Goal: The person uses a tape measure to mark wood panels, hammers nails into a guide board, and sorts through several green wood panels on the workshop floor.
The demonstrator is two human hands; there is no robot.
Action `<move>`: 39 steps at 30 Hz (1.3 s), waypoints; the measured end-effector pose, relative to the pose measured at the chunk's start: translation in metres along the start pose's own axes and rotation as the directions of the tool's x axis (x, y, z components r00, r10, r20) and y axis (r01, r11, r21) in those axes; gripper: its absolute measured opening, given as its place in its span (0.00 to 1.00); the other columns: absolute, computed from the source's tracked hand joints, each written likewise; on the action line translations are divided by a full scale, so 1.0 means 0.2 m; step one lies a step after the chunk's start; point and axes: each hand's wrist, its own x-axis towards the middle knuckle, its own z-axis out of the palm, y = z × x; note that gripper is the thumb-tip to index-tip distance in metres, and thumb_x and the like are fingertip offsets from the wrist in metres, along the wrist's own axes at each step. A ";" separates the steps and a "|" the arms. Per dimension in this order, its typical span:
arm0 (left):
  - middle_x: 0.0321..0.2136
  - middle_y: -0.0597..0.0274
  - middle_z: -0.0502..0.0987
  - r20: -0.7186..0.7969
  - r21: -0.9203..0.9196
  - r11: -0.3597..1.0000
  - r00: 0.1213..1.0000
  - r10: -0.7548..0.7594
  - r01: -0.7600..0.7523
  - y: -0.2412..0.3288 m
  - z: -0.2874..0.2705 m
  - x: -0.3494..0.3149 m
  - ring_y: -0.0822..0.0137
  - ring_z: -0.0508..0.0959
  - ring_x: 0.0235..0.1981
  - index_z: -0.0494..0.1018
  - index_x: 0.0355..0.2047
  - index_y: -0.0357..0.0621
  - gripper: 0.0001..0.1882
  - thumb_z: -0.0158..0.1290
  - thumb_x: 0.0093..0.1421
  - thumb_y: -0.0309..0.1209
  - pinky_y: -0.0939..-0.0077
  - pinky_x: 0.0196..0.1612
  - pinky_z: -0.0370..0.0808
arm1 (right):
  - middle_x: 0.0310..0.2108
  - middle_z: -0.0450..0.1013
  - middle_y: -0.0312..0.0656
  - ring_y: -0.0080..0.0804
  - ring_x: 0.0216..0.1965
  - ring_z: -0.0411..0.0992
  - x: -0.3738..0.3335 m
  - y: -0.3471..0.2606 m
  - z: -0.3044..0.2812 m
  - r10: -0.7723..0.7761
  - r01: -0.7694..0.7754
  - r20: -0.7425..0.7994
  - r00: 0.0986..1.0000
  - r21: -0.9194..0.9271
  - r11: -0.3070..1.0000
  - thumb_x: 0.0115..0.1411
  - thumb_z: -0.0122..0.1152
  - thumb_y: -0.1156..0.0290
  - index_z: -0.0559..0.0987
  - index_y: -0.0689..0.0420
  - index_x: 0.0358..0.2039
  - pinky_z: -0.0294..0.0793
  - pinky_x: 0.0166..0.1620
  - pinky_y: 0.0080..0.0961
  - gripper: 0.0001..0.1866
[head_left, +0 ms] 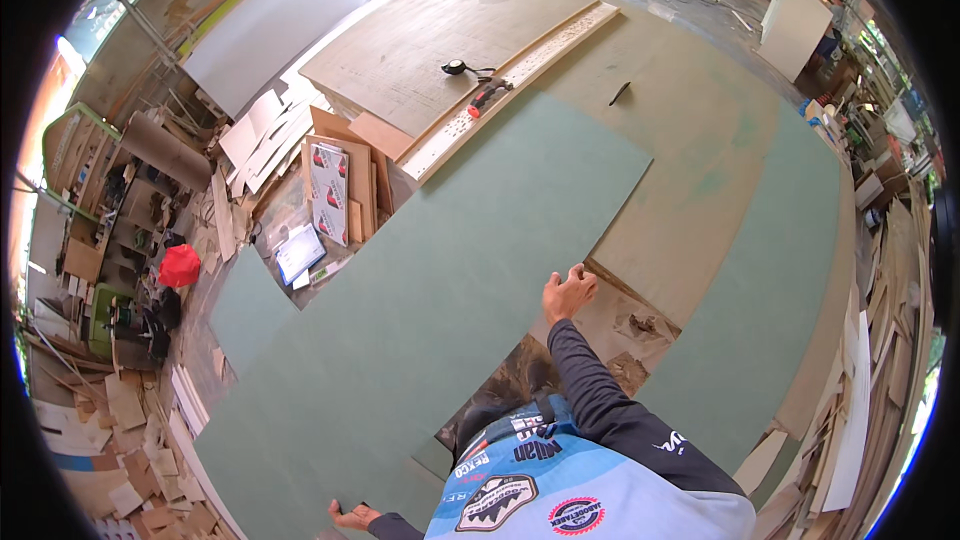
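A long, flat green board (pixel 400 310) lies slantwise in front of me, from the lower left up to the wooden strips. My right hand (pixel 570 292) is at its right edge, fingers bent over the rim and thumb side on the face. Lower down, my left hand (pixel 352 517) is over the board's near end with thumb and fingers apart; nothing shows in it. The board's far part rests on a brown sheet stack (pixel 690 230). Past its far edge, a red-and-black hand tool (pixel 489 98) lies on a pale perforated strip (pixel 520 68), with a black tape measure (pixel 455 67) beyond.
A dark pen-like thing (pixel 620 93) lies on the brown sheets. Another green panel (pixel 770 270) extends along the right. Offcuts (pixel 130 440) are heaped at left, and wood strips (pixel 890 340) at far right. A clipboard with paper (pixel 299 252) sits below the left edge, near a red object (pixel 179 266).
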 end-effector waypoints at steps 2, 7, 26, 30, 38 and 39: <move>0.38 0.56 0.72 0.048 -0.011 1.000 0.998 0.026 -0.025 -0.06 -0.07 0.11 0.57 0.72 0.39 0.73 0.37 0.36 0.20 0.56 0.42 0.32 0.62 0.45 0.69 | 0.43 0.57 0.47 0.44 0.48 0.56 0.02 0.01 -0.01 -0.001 0.000 -0.025 1.000 -0.035 0.999 0.53 0.61 0.65 0.71 0.68 0.50 0.58 0.49 0.42 0.26; 0.38 0.57 0.73 0.076 -0.036 0.999 0.997 -0.015 0.018 -0.18 -0.18 0.27 0.57 0.72 0.39 0.73 0.35 0.36 0.19 0.56 0.41 0.33 0.63 0.45 0.68 | 0.43 0.57 0.46 0.44 0.47 0.55 0.07 -0.05 -0.05 0.018 -0.018 0.002 1.000 -0.090 0.996 0.54 0.61 0.62 0.71 0.67 0.49 0.56 0.49 0.42 0.27; 0.46 0.47 0.70 0.134 0.600 0.793 0.990 0.034 -0.109 -0.57 -0.21 0.27 0.52 0.70 0.48 0.68 0.49 0.40 0.29 0.59 0.43 0.22 0.58 0.52 0.68 | 0.41 0.58 0.46 0.43 0.46 0.56 0.24 -0.04 -0.05 -0.038 0.040 0.012 0.999 -0.234 0.971 0.56 0.58 0.58 0.69 0.65 0.48 0.54 0.47 0.43 0.26; 0.45 0.48 0.70 0.112 0.563 0.825 0.994 -0.017 -0.050 -0.61 -0.13 0.22 0.53 0.70 0.47 0.69 0.48 0.40 0.28 0.59 0.43 0.23 0.58 0.51 0.68 | 0.41 0.58 0.45 0.43 0.46 0.56 0.28 -0.02 -0.04 -0.042 0.041 0.001 0.999 -0.224 0.974 0.56 0.59 0.58 0.69 0.65 0.48 0.54 0.47 0.42 0.26; 0.43 0.49 0.70 0.089 0.525 0.851 0.994 -0.071 0.014 -0.68 -0.03 0.14 0.53 0.70 0.46 0.69 0.45 0.40 0.26 0.59 0.42 0.24 0.59 0.50 0.69 | 0.41 0.58 0.46 0.45 0.46 0.57 0.38 0.02 -0.02 -0.083 0.076 -0.028 0.996 -0.199 0.977 0.56 0.59 0.58 0.69 0.67 0.48 0.57 0.47 0.43 0.27; 0.43 0.49 0.70 0.085 0.519 0.855 0.994 -0.073 0.018 -0.68 -0.03 0.13 0.54 0.70 0.46 0.69 0.45 0.40 0.25 0.59 0.42 0.25 0.59 0.50 0.69 | 0.41 0.58 0.46 0.45 0.46 0.57 0.40 0.02 -0.02 -0.079 0.072 -0.027 0.997 -0.201 0.977 0.56 0.60 0.58 0.69 0.67 0.48 0.57 0.48 0.43 0.27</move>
